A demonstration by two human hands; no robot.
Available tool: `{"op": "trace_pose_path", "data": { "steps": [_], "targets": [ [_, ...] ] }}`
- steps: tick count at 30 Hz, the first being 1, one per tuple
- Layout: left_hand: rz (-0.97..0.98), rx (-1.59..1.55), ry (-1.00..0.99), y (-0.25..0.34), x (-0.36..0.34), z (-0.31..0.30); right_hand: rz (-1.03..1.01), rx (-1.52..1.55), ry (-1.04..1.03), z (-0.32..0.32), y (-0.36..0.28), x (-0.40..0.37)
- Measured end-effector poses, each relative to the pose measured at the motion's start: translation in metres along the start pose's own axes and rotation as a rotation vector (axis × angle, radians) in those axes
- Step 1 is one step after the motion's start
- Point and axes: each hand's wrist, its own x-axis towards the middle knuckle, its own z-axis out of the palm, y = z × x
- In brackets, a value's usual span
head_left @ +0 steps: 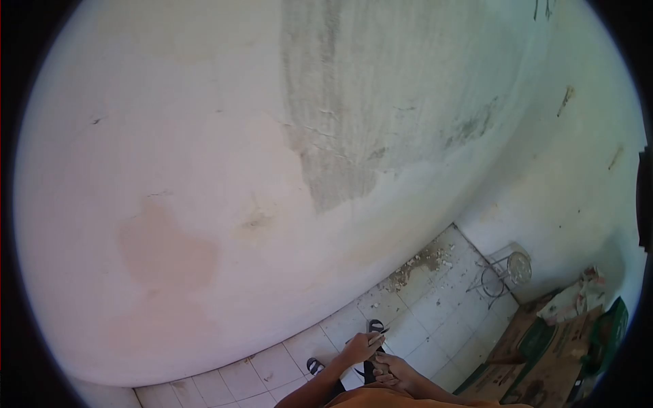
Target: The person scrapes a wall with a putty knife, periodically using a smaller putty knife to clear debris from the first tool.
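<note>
Two hands: your left hand (357, 348) and right hand (393, 370) meet low in the view, out from the foot of the wall (204, 170) and above the tiled floor (272, 367).
Tool: a thin tool (378, 334), dark and slim, sticks out of your left hand and points toward the wall; what kind of tool it is, the view is too small to tell.
Left fingers: closed narrow around the tool's lower end, with only its far end showing.
Right fingers: curled in close, knuckles just beside the heel of your left hand; whether they enclose anything, I cannot tell.
Handling: by my judgement, hold the tool low on its shank, keep its tip turned to the wall and away from your right knuckles, and brace the two hands together so it does not wobble.
Feet: one sandal (375, 326) is nearer the wall, right under the tool's tip; the other sandal (314, 367) sits farther along the wall.
Wall surface: pale, with a bare grey patch (340, 136) high up and a tan stain lower down.
Along the wall: crumbled debris (418, 265) lies at its foot, a wire stool (507, 272) stands where it meets the side wall, and cardboard boxes (544, 353) sit well out from it.
</note>
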Motion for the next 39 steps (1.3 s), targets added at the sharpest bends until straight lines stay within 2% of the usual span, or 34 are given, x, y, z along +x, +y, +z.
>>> {"op": "trace_pose_path", "data": {
  "steps": [1,2,5,8,13,19,22,25,28,30,33,39],
  "targets": [
    [0.001,-0.016,-0.034,-0.007,-0.004,0.007,0.087,0.131,-0.060,-0.010,0.006,0.000],
    [0.002,-0.033,-0.063,-0.010,-0.007,0.013,0.077,0.168,-0.050,-0.017,0.013,-0.001],
    [0.083,0.163,-0.137,0.009,-0.010,0.007,0.128,0.252,-0.059,-0.013,0.006,-0.015],
    [0.153,0.269,-0.081,0.017,-0.007,0.001,0.132,0.253,-0.161,-0.020,-0.006,-0.015],
    [0.266,0.400,0.125,0.053,-0.007,-0.024,-0.033,-0.142,-0.193,0.029,-0.033,-0.044],
    [0.431,0.758,0.183,0.107,-0.016,-0.073,-0.278,-0.370,-0.296,0.070,-0.046,-0.065],
    [0.505,0.903,0.143,0.125,-0.018,-0.095,-0.392,-0.421,-0.334,0.084,-0.046,-0.071],
    [0.486,1.072,0.032,0.171,-0.025,-0.115,-0.468,-0.432,-0.374,0.096,-0.045,-0.069],
    [0.538,1.244,0.006,0.201,-0.026,-0.133,-0.566,-0.427,-0.386,0.111,-0.043,-0.064],
    [0.618,1.313,0.015,0.220,-0.024,-0.148,-0.667,-0.474,-0.324,0.128,-0.043,-0.067],
    [0.728,1.394,0.057,0.253,-0.023,-0.162,-0.776,-0.528,-0.357,0.134,-0.058,-0.048],
    [0.845,1.420,0.158,0.298,-0.023,-0.185,-0.980,-0.448,-0.595,0.176,-0.081,-0.061]
  ]
}}
